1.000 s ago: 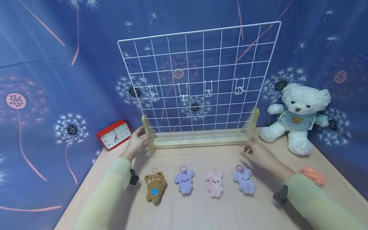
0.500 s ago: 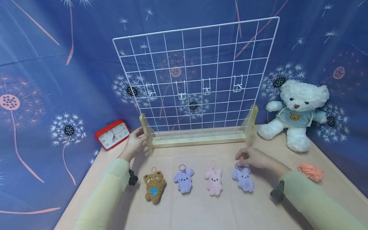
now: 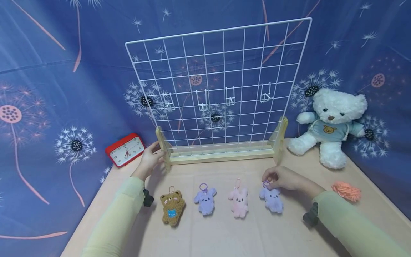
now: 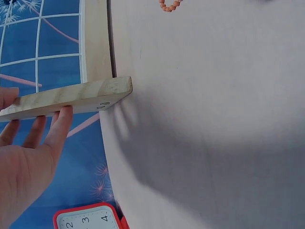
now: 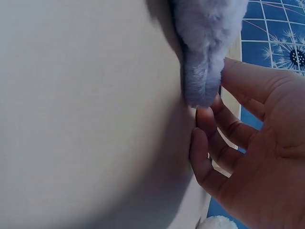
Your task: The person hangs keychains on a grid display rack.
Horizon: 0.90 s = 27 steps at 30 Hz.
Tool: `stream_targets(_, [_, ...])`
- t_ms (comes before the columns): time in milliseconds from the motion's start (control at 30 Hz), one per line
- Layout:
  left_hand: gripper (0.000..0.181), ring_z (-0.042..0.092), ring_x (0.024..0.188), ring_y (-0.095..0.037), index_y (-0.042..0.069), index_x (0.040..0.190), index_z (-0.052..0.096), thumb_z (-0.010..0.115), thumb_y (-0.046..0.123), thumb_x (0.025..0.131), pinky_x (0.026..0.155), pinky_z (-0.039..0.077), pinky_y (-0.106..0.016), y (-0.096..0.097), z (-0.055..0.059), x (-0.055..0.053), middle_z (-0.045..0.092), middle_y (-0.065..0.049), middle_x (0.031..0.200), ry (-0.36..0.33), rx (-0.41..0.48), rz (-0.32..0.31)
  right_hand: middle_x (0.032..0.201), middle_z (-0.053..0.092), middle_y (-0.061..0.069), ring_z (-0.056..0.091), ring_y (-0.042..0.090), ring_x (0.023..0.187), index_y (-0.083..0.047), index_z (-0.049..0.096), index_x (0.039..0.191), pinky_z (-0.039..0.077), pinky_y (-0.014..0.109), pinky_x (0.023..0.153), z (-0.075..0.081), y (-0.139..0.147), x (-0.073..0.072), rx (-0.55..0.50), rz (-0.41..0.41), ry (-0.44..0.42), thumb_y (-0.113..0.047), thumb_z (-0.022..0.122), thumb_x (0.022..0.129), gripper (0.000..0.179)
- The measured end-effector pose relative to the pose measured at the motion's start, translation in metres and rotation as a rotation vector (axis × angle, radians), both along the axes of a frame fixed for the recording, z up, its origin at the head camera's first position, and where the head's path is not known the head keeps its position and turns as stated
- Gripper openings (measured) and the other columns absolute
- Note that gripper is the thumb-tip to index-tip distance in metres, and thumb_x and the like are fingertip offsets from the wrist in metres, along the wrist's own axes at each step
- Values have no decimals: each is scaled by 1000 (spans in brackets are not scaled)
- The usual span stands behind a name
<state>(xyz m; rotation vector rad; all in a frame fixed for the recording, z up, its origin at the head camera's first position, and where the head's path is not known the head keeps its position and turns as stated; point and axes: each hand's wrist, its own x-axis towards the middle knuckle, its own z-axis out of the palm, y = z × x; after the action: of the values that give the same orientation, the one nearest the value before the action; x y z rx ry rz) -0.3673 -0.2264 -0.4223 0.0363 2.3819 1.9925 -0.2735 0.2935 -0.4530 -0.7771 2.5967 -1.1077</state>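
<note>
At the left end of a white wire grid rack (image 3: pixel 221 72), my left hand (image 3: pixel 150 159) grips the upright wooden foot. In the left wrist view the thumb lies on one face of that wooden foot (image 4: pixel 90 95), the fingers on the other. My right hand (image 3: pixel 284 177) pinches at the purple ring of the rightmost lilac plush keychain (image 3: pixel 273 201), which lies on the table. In the right wrist view its plush ear (image 5: pixel 202 81) hides the fingertips' contact. Left of it lie a pink plush keychain (image 3: pixel 239 204), another lilac one (image 3: pixel 206 203) and a brown bear keychain (image 3: pixel 172 208).
Several white hooks hang across the grid, one hook (image 3: pixel 265 95) at the right. A red clock (image 3: pixel 125 150) stands left of the rack. To the right sit a white teddy bear (image 3: pixel 330 128) and an orange yarn bundle (image 3: pixel 346 191).
My right hand has moved from beside the rack's right end down to the rightmost lilac keychain's ring. My left hand stays on the wooden foot. The head view has shifted slightly.
</note>
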Motion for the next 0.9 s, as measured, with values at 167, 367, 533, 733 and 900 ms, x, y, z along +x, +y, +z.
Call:
stream_targets(167, [71,49,132,-35,4,161,26,61,4,100,93,52,-22,-1,-1,0,41,-26,155,25,-44,8,82,60,1,51,9,72,-9,73,96,44,25,65,-1,0,1,23,-17,37,-7,83,81,18])
stream_targets(367, [68,48,134,-36,3,160,28,60,4,100,104,46,-31,1,0,2,42,-26,154,47,-78,8,82,62,-1,52,10,71,-12,72,94,45,26,64,-1,0,4,47,-40,73,-9,83,82,16])
stream_targets(533, [68,47,135,-37,3,160,27,60,3,101,106,47,-38,4,1,3,41,-26,155,35,-43,4,83,65,-3,54,10,73,-13,70,91,46,26,64,-1,-2,6,67,-54,83,-11,84,83,16])
stream_targets(733, [67,47,135,-38,1,160,27,58,2,101,112,41,-44,3,1,4,40,-26,155,49,-53,5,80,64,-4,52,8,69,-12,69,91,45,25,61,0,-3,6,65,-50,97,-9,85,81,19])
stream_targets(900, [68,46,135,-40,1,161,26,58,2,101,112,41,-45,2,1,2,39,-27,156,49,-46,-8,81,67,-5,58,10,74,-11,69,91,49,26,66,-1,-1,6,41,-45,101,-5,83,80,18])
